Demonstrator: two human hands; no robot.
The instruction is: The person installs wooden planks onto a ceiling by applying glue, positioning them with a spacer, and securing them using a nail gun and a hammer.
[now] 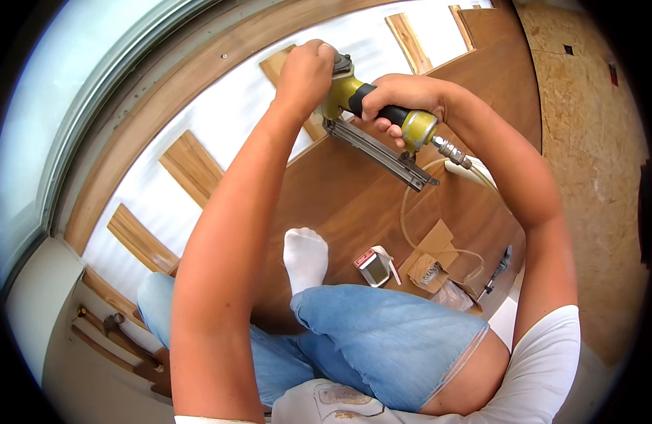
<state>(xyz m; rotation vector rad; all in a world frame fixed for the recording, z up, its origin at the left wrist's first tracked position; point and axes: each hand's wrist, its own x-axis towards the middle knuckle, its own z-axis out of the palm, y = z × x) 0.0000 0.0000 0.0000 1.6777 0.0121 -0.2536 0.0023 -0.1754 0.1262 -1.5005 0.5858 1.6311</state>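
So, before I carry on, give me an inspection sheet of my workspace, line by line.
Surface: brown wood boards, with separate wood strips on a white surface alongside; a socked foot rests on the boards.
Job's things: yellow-green nail gun, in both hands.
Clutter: open cardboard box and a small dark-faced box on the boards; hammer at lower left.
Hands: left hand over the nail gun's head; right hand around its black handle; trigger contact unclear.
Cables: pale hose joined at the handle's end; electric cables, nothing seen.
Surroundings: glass pane at left, chipboard at right.
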